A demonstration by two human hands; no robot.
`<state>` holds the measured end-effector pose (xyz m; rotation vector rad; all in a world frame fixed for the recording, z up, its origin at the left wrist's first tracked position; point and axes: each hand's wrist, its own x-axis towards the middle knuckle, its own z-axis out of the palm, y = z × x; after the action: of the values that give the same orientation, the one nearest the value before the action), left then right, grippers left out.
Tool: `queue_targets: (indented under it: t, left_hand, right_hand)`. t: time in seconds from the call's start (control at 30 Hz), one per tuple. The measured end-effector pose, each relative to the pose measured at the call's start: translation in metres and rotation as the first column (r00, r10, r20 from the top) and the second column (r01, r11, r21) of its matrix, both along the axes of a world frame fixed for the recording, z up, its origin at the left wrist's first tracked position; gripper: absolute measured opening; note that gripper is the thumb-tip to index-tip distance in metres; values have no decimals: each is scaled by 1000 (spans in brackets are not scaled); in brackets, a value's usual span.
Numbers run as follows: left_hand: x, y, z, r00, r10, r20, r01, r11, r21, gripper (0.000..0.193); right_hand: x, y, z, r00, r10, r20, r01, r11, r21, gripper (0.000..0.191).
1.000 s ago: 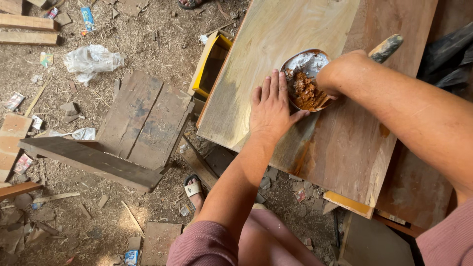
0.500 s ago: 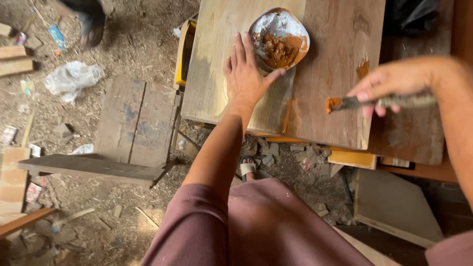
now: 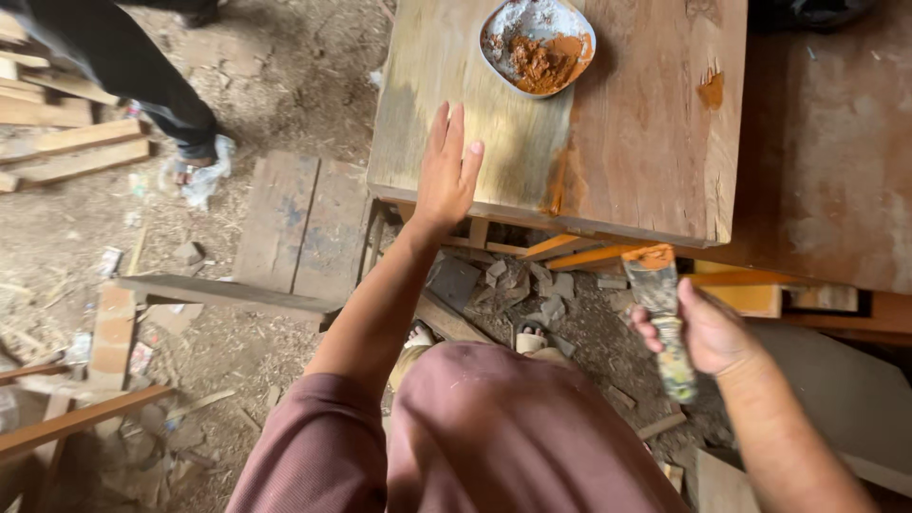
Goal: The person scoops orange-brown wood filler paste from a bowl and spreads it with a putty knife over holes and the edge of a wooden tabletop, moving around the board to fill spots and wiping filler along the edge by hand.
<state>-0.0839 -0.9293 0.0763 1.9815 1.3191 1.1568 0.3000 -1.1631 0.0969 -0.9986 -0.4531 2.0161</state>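
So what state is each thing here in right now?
Left hand: open, flat on the board.
Right hand: gripping the putty knife.
Putty knife: off the board, orange paste on its blade.
Bowl: upright, holding orange-brown paste.
Board: partly smeared orange.

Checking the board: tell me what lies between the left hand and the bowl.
Head view: only bare board between left hand and bowl.
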Motion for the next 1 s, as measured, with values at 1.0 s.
queue_targets:
  t: [1.0]
  left_hand:
    - [-92,56,39,886,66,-458,-258,893,-370,80]
  right_hand:
    - [-243,83,-61,432,-819,378,678,571,462,35]
